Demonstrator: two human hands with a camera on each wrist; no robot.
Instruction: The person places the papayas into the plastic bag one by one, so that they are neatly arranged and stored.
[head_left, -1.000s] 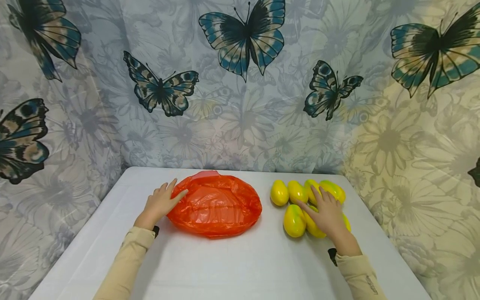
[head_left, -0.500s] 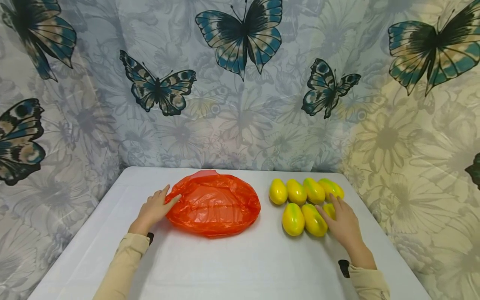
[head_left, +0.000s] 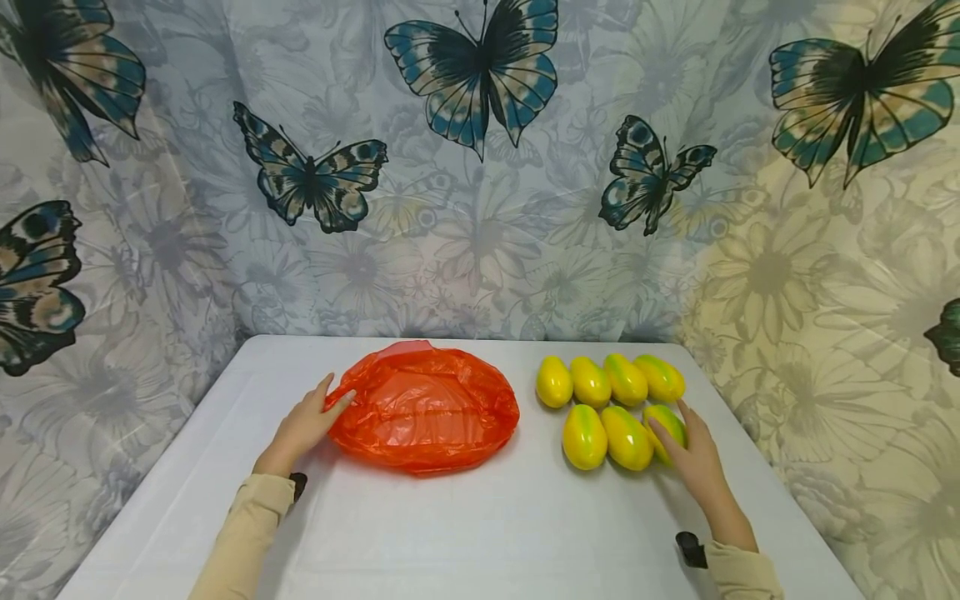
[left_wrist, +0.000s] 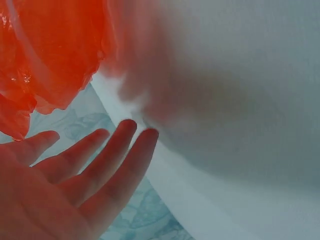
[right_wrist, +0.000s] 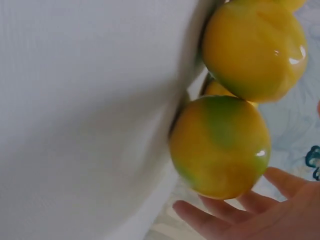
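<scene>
Seven yellow fruits (head_left: 585,437), none picked up yet, lie right of the red bag (head_left: 425,417); left hand (head_left: 300,427) and right hand (head_left: 701,465) have fingers apart.

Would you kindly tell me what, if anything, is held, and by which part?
Nothing is visibly held: the left grip sits spread beside the red bag, the right grip beside a yellow fruit; whether either touches is unclear.

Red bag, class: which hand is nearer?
Left. The left hand is at the left edge of the red bag; the right hand is farther right, at a yellow fruit.
</scene>
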